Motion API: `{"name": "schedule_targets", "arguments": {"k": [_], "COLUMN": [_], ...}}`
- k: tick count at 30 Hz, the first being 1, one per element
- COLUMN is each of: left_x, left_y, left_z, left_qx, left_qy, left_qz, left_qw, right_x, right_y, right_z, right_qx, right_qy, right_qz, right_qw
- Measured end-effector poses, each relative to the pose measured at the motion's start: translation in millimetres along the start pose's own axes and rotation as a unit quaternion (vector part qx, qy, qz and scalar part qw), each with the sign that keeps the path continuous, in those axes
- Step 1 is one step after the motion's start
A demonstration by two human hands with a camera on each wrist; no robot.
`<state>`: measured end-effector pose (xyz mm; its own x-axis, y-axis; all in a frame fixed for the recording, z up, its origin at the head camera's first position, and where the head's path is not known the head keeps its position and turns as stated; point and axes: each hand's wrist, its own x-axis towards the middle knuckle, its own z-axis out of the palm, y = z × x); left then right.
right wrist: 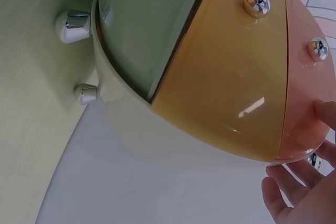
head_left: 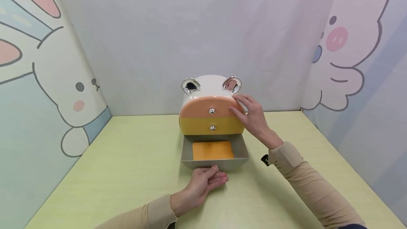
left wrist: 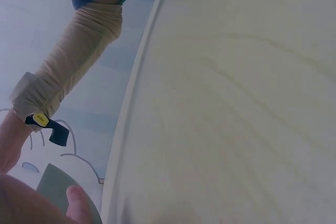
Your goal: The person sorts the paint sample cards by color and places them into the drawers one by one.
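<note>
A small animal-shaped drawer cabinet (head_left: 210,84) has a white shell, silver ears and stacked drawers. Its lowest drawer, grey-green (head_left: 240,147), is pulled out, and a flat orange piece (head_left: 213,150) lies inside. My left hand (head_left: 200,186), palm up, has its thumb at the middle of this drawer's front and its fingers below; the grasped spot is hidden. My right hand (head_left: 252,116) grips the cabinet's upper right edge, thumb on the peach drawer (right wrist: 310,77), fingertips along the shell. The yellow drawer (head_left: 195,126) beneath is closed.
The cabinet stands on a pale yellow-green table (head_left: 140,158) on silver feet (right wrist: 76,26). A plain light wall (head_left: 146,45) rises behind; side panels carry cartoon animals (head_left: 63,80). A dark strap (head_left: 265,159) shows at the right sleeve's cuff.
</note>
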<state>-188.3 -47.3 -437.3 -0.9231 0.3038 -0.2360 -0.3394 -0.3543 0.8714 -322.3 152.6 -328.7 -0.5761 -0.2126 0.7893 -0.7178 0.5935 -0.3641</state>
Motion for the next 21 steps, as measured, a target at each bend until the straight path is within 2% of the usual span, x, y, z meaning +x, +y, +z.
{"name": "schedule_targets", "arguments": {"k": [21], "left_x": [28.4], "left_y": [13.8], "left_z": [-5.3], "left_qx": [0.005], "left_qy": [0.01], "left_qz": [0.011], "left_qw": [0.9999], "right_x": [-0.1], "right_y": [-2.1], "right_z": [-1.3], "right_qx": [-0.005], "right_qy": [-0.002], "right_qz": [0.002], "right_qw": [1.0]}}
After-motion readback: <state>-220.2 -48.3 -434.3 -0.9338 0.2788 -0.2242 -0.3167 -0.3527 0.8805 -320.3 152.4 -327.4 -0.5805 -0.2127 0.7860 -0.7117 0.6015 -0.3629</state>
